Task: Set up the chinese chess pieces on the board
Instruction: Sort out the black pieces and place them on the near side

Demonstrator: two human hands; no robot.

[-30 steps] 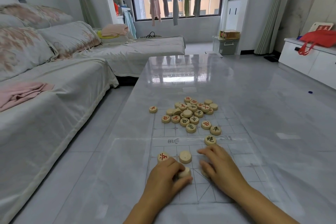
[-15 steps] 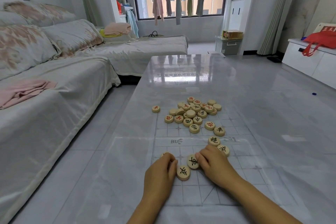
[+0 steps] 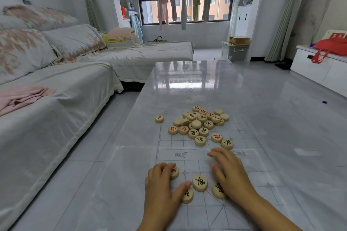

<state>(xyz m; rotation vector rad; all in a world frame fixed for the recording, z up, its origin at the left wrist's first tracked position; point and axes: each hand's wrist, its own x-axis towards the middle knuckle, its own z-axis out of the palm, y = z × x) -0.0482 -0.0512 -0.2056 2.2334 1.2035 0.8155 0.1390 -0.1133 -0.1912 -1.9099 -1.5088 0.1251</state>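
Nearest, the left hand [image 3: 161, 184] and right hand [image 3: 230, 174] are now spreading apart, both loose-fingered and pinching nothing. The left thumb is nudging a black piece [image 3: 187, 195], and its fingertips are pressing a red piece [image 3: 174, 172]. Between the hands a black chariot [image 3: 200, 183] is lying freed on the board [image 3: 249, 195]. Beyond the hands, the pile [image 3: 199, 124] is waiting, so sorting is barely starting.

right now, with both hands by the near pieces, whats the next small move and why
Probably slide the round wooden piece with the black character to a near-row crossing of the clear gridded board: it lies free between the left hand and right hand.
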